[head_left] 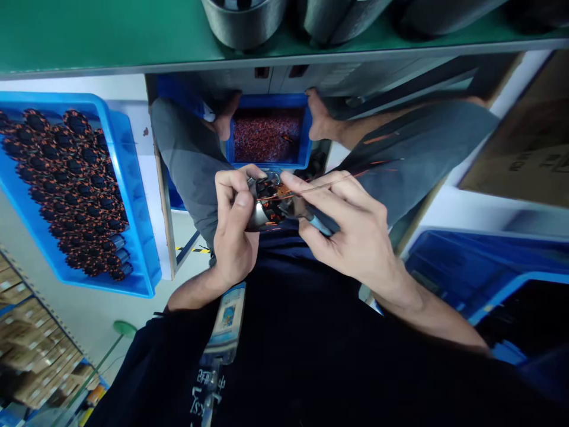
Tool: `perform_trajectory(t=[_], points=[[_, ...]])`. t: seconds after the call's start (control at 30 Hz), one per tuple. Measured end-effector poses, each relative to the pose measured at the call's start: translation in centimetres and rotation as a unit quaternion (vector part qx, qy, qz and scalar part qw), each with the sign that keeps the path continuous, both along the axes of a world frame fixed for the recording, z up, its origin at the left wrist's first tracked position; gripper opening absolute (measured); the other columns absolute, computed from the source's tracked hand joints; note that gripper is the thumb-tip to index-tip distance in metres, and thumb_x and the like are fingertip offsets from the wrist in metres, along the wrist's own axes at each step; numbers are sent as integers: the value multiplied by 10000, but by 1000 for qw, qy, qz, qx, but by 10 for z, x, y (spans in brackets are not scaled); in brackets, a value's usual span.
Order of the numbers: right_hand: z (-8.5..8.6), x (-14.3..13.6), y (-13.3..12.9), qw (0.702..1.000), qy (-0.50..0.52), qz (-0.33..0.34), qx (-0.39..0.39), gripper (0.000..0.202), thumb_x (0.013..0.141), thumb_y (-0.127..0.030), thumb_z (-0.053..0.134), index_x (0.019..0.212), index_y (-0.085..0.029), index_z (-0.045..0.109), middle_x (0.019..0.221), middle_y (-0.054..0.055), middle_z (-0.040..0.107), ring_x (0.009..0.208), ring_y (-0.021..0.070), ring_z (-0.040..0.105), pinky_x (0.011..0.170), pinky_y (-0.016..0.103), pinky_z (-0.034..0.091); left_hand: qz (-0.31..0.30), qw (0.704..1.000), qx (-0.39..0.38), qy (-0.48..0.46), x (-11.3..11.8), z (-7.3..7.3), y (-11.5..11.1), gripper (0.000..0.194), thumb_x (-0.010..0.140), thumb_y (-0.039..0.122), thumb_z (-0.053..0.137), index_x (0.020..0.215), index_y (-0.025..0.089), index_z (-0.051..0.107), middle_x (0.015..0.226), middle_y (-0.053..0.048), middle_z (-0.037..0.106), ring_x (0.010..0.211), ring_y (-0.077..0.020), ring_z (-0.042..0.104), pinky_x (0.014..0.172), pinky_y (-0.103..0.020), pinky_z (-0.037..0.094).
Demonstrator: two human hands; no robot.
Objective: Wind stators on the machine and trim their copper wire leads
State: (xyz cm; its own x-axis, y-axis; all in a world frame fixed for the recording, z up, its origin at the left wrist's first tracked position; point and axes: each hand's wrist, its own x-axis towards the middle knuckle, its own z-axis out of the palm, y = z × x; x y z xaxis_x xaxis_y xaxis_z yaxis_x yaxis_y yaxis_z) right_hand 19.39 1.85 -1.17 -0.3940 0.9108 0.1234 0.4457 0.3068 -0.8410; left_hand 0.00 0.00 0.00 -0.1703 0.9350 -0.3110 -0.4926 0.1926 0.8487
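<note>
My left hand (233, 222) is closed around a motor stator (260, 214), a silvery metal ring with copper windings and black parts inside. It is held above my lap. My right hand (349, 228) grips a small pair of pliers or cutters with a pale blue handle (320, 224), its jaws hard to make out against the stator. The right fingertips touch the stator's rim and the copper wires (329, 185) that stick out to the right. The inside of the stator is partly covered by my fingers.
A blue bin (307, 157) with copper-coloured wire scraps stands on the floor between my feet. To the left, a blue crate (146, 261) holds many wound stators. Metal cylinders (244, 24) stand on the green bench (111, 35) ahead. A cardboard box (524, 136) and blue containers (444, 255) are at right.
</note>
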Motion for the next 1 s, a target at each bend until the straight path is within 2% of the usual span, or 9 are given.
perform_trajectory(t=[0.07, 0.17, 0.33, 0.4, 0.53, 0.73, 0.87, 0.93, 1.0], points=[[2, 0, -1, 1000, -12, -2, 0, 811, 1013, -146, 738, 1775, -417, 672, 1251, 78, 818, 1177, 338, 806, 1096, 585, 725, 3, 1000, 3, 29, 1, 0, 1, 287, 1151, 470, 798, 1098, 294, 577, 1251, -54, 620, 1103, -216, 665, 988, -318, 642], [6, -2, -2, 1000, -7, -2, -13, 851, 998, -147, 763, 1782, -461, 659, 1271, 73, 806, 1221, 345, 809, 1149, 578, 719, -1, 998, 13, 62, 2, -2, 0, 319, 1145, 497, 788, 1073, 289, 557, 1250, -65, 615, 1122, -247, 636, 1030, -365, 610], [13, -5, -2, 999, 28, 14, -43, 777, 1027, -101, 694, 1737, -417, 712, 1293, 22, 879, 1069, 241, 849, 1040, 388, 752, -14, 995, 42, 89, 2, -2, -5, 271, 1161, 465, 749, 1066, 281, 575, 1257, -69, 624, 1189, -271, 600, 1133, -412, 539], [14, -5, -1, 998, 29, 14, -51, 750, 1037, -105, 683, 1725, -399, 724, 1287, 28, 879, 1064, 244, 839, 1034, 400, 749, -11, 995, 46, 87, 3, -2, -5, 250, 1160, 445, 750, 1066, 278, 590, 1258, -70, 629, 1198, -275, 589, 1131, -417, 526], [11, -1, 0, 999, 3, 23, -30, 771, 1039, -132, 698, 1770, -377, 682, 1239, 64, 828, 1090, 295, 783, 1046, 512, 726, 11, 996, 36, 86, 3, -2, -5, 239, 1159, 437, 746, 1069, 280, 588, 1262, -68, 624, 1206, -282, 585, 1122, -431, 520], [12, -1, 0, 999, -10, 27, -29, 930, 986, -95, 719, 1840, -439, 585, 1290, 61, 803, 1172, 310, 797, 1113, 549, 724, -7, 987, 68, 144, 2, -6, -6, 248, 1164, 462, 715, 1060, 290, 569, 1231, -66, 622, 1222, -293, 589, 1144, -456, 519], [17, -1, -3, 999, -14, 16, -28, 844, 1024, -103, 742, 1780, -470, 659, 1196, 22, 860, 1062, 273, 836, 1058, 458, 760, -19, 985, 67, 156, 2, -8, -9, 225, 1174, 480, 689, 1090, 302, 579, 1251, -69, 625, 1251, -310, 602, 1158, -491, 516], [18, -1, -4, 999, -22, 13, -21, 778, 1039, -102, 780, 1737, -440, 714, 1172, 8, 896, 1019, 252, 870, 1001, 392, 776, -18, 986, 68, 153, 2, -9, -12, 222, 1174, 476, 689, 1096, 299, 583, 1256, -74, 623, 1239, -310, 601, 1145, -486, 517], [16, -2, -4, 1000, -16, 9, -15, 716, 1045, -85, 795, 1686, -404, 767, 1232, 4, 925, 1030, 248, 903, 966, 368, 790, -15, 987, 70, 143, 3, -12, -13, 214, 1181, 463, 694, 1105, 293, 588, 1261, -77, 623, 1236, -299, 599, 1151, -466, 512]])
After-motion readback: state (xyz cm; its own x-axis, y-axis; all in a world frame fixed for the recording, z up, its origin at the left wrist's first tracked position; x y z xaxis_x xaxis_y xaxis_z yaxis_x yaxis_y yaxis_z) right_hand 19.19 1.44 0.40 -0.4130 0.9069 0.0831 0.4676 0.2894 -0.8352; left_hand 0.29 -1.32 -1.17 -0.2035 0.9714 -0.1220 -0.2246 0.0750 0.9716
